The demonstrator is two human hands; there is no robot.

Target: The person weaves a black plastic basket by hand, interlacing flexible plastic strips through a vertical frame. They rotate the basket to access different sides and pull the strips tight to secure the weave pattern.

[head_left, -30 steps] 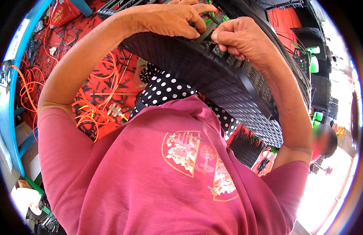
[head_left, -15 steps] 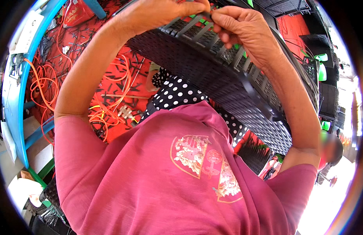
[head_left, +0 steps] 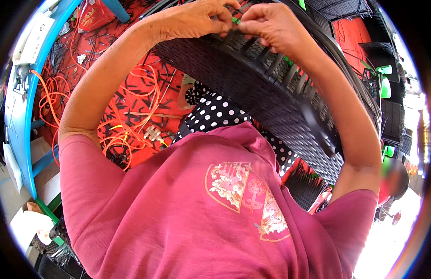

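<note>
A dark woven panel of flat black plastic strips (head_left: 252, 100) lies tilted across my lap, its ribbed upper edge facing my hands. At the top of the view my left hand (head_left: 197, 19) is closed over that edge with bent fingers; what sits in them is hidden. Close beside it, my right hand (head_left: 283, 30) pinches with thumb and forefinger at a black strip (head_left: 248, 45) on the edge. Its other fingers curl underneath. The fingertips of both hands are a short gap apart.
Long loose black strips (head_left: 352, 69) run along the right side. Orange hoses (head_left: 152, 86) coil on the red floor (head_left: 99, 53), among scattered black scraps. A blue-edged table (head_left: 27, 121) stands left, near a red bag (head_left: 92, 16). Another person (head_left: 394, 179) is at the far right.
My left hand has shifted slightly down, its fingers now bent over the edge. The right hand has moved a little left and up. The panel stays in nearly the same place.
</note>
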